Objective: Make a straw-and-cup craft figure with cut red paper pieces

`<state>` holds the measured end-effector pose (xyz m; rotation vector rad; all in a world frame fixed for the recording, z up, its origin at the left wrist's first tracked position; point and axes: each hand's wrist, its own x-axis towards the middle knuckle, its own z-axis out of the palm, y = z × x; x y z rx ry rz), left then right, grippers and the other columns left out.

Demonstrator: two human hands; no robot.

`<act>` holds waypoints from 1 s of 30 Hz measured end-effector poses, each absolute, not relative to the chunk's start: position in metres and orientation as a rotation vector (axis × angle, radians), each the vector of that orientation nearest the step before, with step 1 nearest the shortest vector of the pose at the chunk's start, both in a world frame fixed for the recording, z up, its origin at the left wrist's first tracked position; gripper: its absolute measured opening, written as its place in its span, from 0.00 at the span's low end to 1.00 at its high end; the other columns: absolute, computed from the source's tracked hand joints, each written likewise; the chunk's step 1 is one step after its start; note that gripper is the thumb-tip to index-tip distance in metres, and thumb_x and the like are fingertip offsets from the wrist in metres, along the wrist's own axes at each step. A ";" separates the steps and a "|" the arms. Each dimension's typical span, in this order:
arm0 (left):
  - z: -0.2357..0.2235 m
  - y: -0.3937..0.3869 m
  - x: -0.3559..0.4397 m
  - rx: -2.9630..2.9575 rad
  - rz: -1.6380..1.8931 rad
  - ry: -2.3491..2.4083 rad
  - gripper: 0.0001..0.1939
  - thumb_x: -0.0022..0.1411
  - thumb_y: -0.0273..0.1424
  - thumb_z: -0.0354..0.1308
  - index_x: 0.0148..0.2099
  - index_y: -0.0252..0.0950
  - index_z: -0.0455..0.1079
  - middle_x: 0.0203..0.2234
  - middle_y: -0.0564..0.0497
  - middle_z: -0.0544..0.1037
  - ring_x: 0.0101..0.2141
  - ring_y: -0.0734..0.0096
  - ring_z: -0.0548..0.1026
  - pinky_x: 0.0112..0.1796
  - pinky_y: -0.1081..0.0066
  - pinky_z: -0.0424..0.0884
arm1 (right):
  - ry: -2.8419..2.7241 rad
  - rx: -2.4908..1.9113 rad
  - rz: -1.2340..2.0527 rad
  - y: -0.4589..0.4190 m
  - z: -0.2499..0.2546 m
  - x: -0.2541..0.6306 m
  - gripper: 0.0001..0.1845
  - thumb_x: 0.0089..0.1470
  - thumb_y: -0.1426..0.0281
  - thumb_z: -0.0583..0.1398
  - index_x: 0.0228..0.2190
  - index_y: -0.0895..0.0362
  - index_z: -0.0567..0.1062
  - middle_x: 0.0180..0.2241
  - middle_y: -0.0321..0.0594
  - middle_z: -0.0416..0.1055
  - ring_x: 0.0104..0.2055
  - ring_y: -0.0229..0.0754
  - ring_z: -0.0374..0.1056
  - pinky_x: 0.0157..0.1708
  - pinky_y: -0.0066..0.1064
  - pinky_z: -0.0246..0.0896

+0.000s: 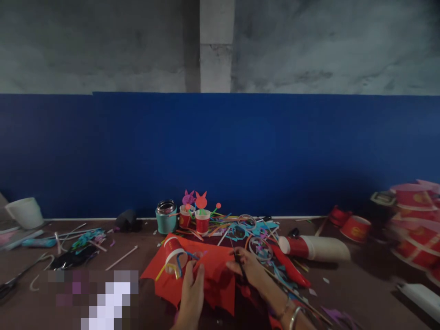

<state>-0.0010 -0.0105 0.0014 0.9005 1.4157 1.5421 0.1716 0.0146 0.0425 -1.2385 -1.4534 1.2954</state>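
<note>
A red sheet of paper point(220, 275) with a jagged lower edge lies in front of me. My left hand point(192, 291) rests over its lower middle, thumb and fingers apart, beside a tipped red and white paper cup point(173, 250). Blue and yellow bent straws point(178, 263) stick out at the cup's mouth. At the sheet's right edge, my right hand point(249, 268) is closed around dark-handled scissors point(240, 266), thin blades pointing away from me. Behind the sheet stand two paper cups, the nearer one point(202, 224) bearing an orange-red rabbit-eared cutout point(201, 200).
A teal flask point(167, 217) stands behind the paper. Straws and blue scraps point(240, 229) clutter the back. Right are a white bottle point(328, 248), a red cup point(355, 229) and a stack of red cups point(417, 224). Left are another pair of scissors point(20, 277) and a white cup point(25, 213).
</note>
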 end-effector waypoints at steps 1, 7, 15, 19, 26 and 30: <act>0.003 -0.011 0.000 0.880 1.558 1.394 0.20 0.42 0.42 0.62 0.35 0.34 0.69 0.36 0.45 0.76 0.43 0.57 0.71 0.43 0.68 0.65 | -1.403 -1.199 1.284 0.015 0.041 0.166 0.19 0.33 0.63 0.66 0.29 0.56 0.68 0.16 0.27 0.64 0.20 0.34 0.62 0.22 0.25 0.55; 0.019 -0.004 0.012 0.631 1.543 1.206 0.17 0.39 0.36 0.67 0.34 0.36 0.70 0.31 0.49 0.77 0.38 0.62 0.74 0.38 0.70 0.68 | -1.181 -1.094 1.211 0.023 0.042 0.157 0.19 0.31 0.66 0.67 0.28 0.57 0.68 0.15 0.25 0.58 0.15 0.28 0.52 0.16 0.22 0.46; 0.017 0.004 0.038 0.532 1.391 0.859 0.17 0.38 0.37 0.68 0.29 0.31 0.70 0.19 0.50 0.77 0.25 0.63 0.76 0.27 0.69 0.71 | -1.033 -1.101 1.105 0.019 0.043 0.158 0.22 0.35 0.59 0.65 0.32 0.57 0.70 0.21 0.32 0.67 0.19 0.35 0.60 0.17 0.25 0.53; 0.022 0.009 0.029 0.417 1.475 0.875 0.15 0.39 0.36 0.67 0.29 0.33 0.71 0.19 0.52 0.77 0.23 0.67 0.76 0.25 0.73 0.70 | -1.085 -1.066 1.185 0.002 0.042 0.146 0.19 0.40 0.60 0.64 0.35 0.55 0.71 0.30 0.36 0.72 0.30 0.41 0.66 0.28 0.27 0.61; 0.026 0.011 0.024 0.405 1.513 0.998 0.18 0.32 0.38 0.70 0.22 0.32 0.68 0.13 0.55 0.72 0.14 0.73 0.70 0.17 0.75 0.63 | -1.187 -0.906 1.314 -0.003 0.021 0.123 0.14 0.41 0.63 0.65 0.31 0.58 0.73 0.27 0.37 0.71 0.32 0.41 0.67 0.33 0.29 0.62; 0.032 0.003 0.029 0.425 1.433 0.979 0.17 0.32 0.38 0.69 0.22 0.32 0.69 0.13 0.56 0.72 0.13 0.73 0.69 0.18 0.74 0.65 | -1.071 -0.985 1.285 -0.003 0.014 0.123 0.17 0.39 0.61 0.66 0.31 0.57 0.74 0.31 0.38 0.72 0.35 0.42 0.67 0.35 0.29 0.63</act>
